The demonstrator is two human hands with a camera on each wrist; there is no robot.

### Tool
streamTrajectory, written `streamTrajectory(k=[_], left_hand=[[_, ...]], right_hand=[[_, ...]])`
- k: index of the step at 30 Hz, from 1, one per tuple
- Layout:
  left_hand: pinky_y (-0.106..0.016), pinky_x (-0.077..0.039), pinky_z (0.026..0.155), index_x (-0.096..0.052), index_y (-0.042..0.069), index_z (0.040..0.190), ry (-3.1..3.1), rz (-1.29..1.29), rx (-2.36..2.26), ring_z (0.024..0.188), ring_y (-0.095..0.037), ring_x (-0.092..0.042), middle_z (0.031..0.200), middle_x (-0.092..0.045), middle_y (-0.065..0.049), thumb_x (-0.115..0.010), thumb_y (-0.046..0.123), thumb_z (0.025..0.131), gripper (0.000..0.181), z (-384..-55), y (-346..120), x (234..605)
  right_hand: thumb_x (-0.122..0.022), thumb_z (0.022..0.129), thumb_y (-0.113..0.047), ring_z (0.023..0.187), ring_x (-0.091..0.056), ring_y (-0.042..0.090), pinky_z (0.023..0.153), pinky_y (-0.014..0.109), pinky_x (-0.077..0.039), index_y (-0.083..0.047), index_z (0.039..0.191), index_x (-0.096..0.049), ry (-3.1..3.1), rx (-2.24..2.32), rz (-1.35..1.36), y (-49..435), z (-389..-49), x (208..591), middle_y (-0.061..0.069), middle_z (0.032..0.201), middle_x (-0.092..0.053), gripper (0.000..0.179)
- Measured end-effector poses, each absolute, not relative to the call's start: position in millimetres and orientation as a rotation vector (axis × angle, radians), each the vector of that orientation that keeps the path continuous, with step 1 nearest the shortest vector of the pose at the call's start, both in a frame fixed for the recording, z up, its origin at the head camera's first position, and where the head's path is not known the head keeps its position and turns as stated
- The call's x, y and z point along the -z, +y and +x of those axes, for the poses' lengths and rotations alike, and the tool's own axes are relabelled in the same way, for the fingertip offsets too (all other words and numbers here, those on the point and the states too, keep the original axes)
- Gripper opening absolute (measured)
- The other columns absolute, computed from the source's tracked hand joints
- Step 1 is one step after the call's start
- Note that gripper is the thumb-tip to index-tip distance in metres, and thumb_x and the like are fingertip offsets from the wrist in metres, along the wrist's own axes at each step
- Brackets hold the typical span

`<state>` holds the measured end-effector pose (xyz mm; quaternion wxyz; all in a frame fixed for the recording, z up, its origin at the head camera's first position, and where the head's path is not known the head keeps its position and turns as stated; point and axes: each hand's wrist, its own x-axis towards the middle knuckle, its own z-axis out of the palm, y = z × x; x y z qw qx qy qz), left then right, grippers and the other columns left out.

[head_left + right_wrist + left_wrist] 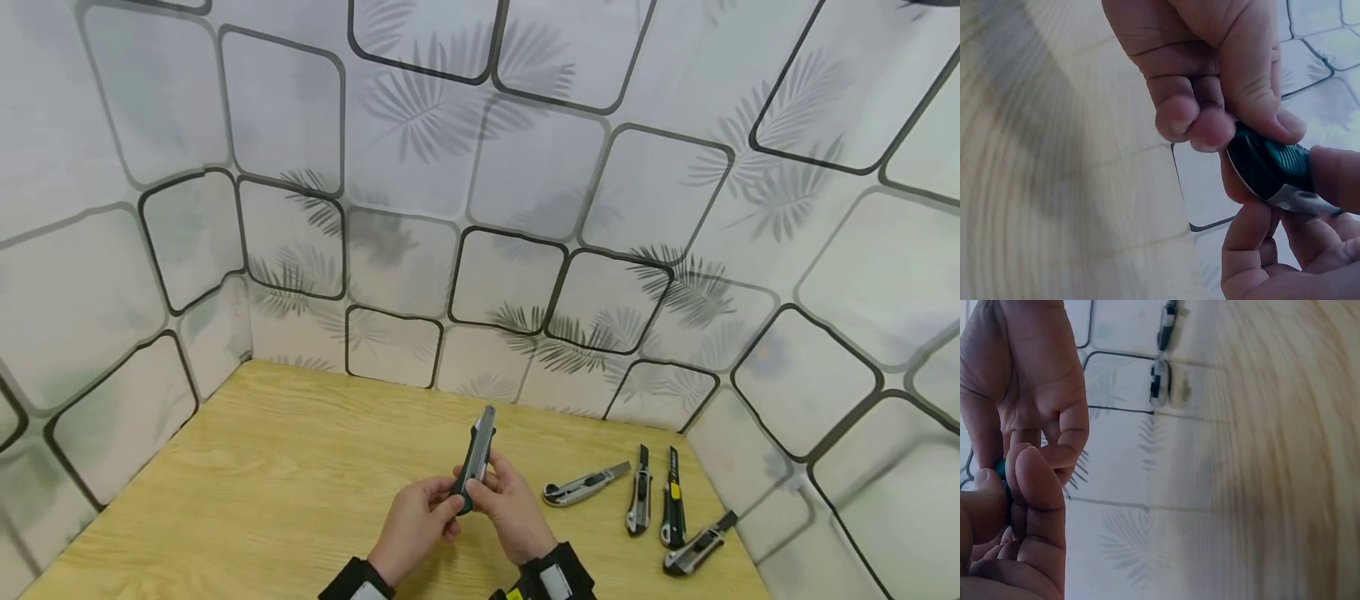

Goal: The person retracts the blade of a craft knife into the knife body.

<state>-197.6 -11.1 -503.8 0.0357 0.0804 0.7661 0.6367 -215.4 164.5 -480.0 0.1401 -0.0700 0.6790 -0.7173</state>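
At the near side of the table, black bands go round both wrists of the person. Just beyond them, the left hand and the right hand are close together, both on one grey cutter knife, which is held above the table. The left hand pinches its near end between the thumb and the curled fingers. The right hand grips it from the right side, with its thumb on the body and its fingers bent behind. The knife is tilted, its far end pointing away and slightly to the right. In the right wrist view, its dark green end shows between the fingers of both hands.

To the right of the hands, four more cutters lie on the wooden surface. Nearest is a silver and black cutter, slanted to the far right. Its near end is very close to a black cutter with a yellow part; I cannot tell if they touch. Left of this one lies a narrow silver cutter, and further left a silver cutter on a slant.

Behind the table, a pale wall covering shows rounded frames and grey leaves.
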Motion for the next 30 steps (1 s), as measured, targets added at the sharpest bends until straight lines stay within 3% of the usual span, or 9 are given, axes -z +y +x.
streamTrajectory(k=[3, 6, 9, 11, 16, 18, 23, 26, 30], left_hand=[[-0.031, -0.055, 0.065, -0.075, 0.002, 0.12, 2.653, 0.324, -1.707, 0.08, -0.014, -0.066, 0.099, -0.074, -0.004, -0.083, 0.029, 0.096, 0.037, -195, -7, 502], [-0.032, -0.052, 0.069, -0.076, 0.01, 0.106, 2.882, 0.347, -1.435, 0.082, -0.012, -0.062, 0.094, -0.072, 0.002, -0.082, 0.03, 0.095, 0.024, -196, -2, 498], [-0.028, -0.043, 0.06, -0.071, 0.012, 0.092, 2.958, 0.291, -1.279, 0.068, -0.011, -0.053, 0.076, -0.061, 0.006, -0.076, 0.024, 0.099, 0.015, -202, -8, 497], [-0.025, -0.036, 0.053, -0.066, 0.011, 0.085, 2.975, 0.21, -1.204, 0.059, -0.011, -0.048, 0.068, -0.053, 0.006, -0.074, 0.022, 0.1, 0.02, -210, -20, 499], [-0.027, -0.033, 0.048, -0.057, 0.009, 0.069, 3.135, 0.025, -0.95, 0.05, -0.014, -0.044, 0.059, -0.047, 0.001, -0.072, 0.017, 0.098, 0.033, -242, -82, 505], [-0.03, -0.036, 0.05, -0.058, 0.006, 0.067, 3.212, -0.02, -0.836, 0.052, -0.019, -0.047, 0.06, -0.05, -0.004, -0.071, 0.015, 0.097, 0.034, -254, -110, 507], [-0.04, -0.045, 0.057, -0.064, 0.001, 0.069, 3.28, -0.054, -0.628, 0.061, -0.028, -0.053, 0.067, -0.056, -0.013, -0.071, 0.013, 0.097, 0.032, -274, -153, 512], [-0.037, -0.043, 0.054, -0.062, 0.004, 0.067, 3.253, -0.031, -0.644, 0.058, -0.025, -0.053, 0.064, -0.055, -0.01, -0.07, 0.015, 0.1, 0.036, -279, -157, 513], [-0.031, -0.036, 0.049, -0.056, 0.008, 0.061, 3.262, -0.01, -0.673, 0.051, -0.019, -0.048, 0.057, -0.049, -0.002, -0.069, 0.02, 0.103, 0.045, -283, -153, 513]], right_hand=[[-0.068, 0.105, -0.01, 0.128, -0.069, 0.022, 0.098, 0.033, -0.057, 0.0, 0.167, -0.028, 1.993, 2.081, -0.156, 162, -214, 483, 0.028, 0.147, -0.063, 0.075], [-0.069, 0.104, -0.009, 0.123, -0.07, 0.022, 0.096, 0.035, -0.059, 0.003, 0.165, -0.032, 2.069, 2.033, -0.125, 158, -215, 485, 0.028, 0.143, -0.066, 0.071], [-0.07, 0.105, -0.02, 0.116, -0.071, 0.022, 0.09, 0.037, -0.06, 0.005, 0.161, -0.04, 2.24, 1.863, -0.146, 162, -218, 485, 0.025, 0.139, -0.069, 0.068], [-0.071, 0.105, -0.028, 0.113, -0.07, 0.026, 0.088, 0.04, -0.06, 0.006, 0.157, -0.045, 2.426, 1.69, -0.184, 174, -221, 485, 0.025, 0.138, -0.068, 0.067], [-0.068, 0.106, -0.032, 0.126, -0.062, 0.048, 0.098, 0.057, -0.055, 0.001, 0.152, -0.055, 2.973, 1.037, -0.078, 228, -233, 491, 0.03, 0.146, -0.058, 0.058], [-0.067, 0.106, -0.03, 0.133, -0.054, 0.055, 0.107, 0.064, -0.049, -0.002, 0.15, -0.057, 3.067, 0.769, 0.035, 250, -237, 495, 0.031, 0.148, -0.055, 0.053], [-0.068, 0.105, -0.037, 0.132, -0.049, 0.063, 0.106, 0.073, -0.043, -0.013, 0.148, -0.063, 3.065, 0.369, 0.15, 284, -241, 510, 0.033, 0.151, -0.05, 0.051], [-0.066, 0.106, -0.04, 0.128, -0.052, 0.064, 0.103, 0.074, -0.044, -0.015, 0.145, -0.066, 3.059, 0.362, 0.129, 291, -243, 516, 0.034, 0.153, -0.049, 0.046], [-0.061, 0.109, -0.035, 0.116, -0.063, 0.057, 0.098, 0.067, -0.051, -0.007, 0.123, -0.075, 3.099, 0.451, 0.134, 295, -246, 516, 0.035, 0.148, -0.053, 0.034]])
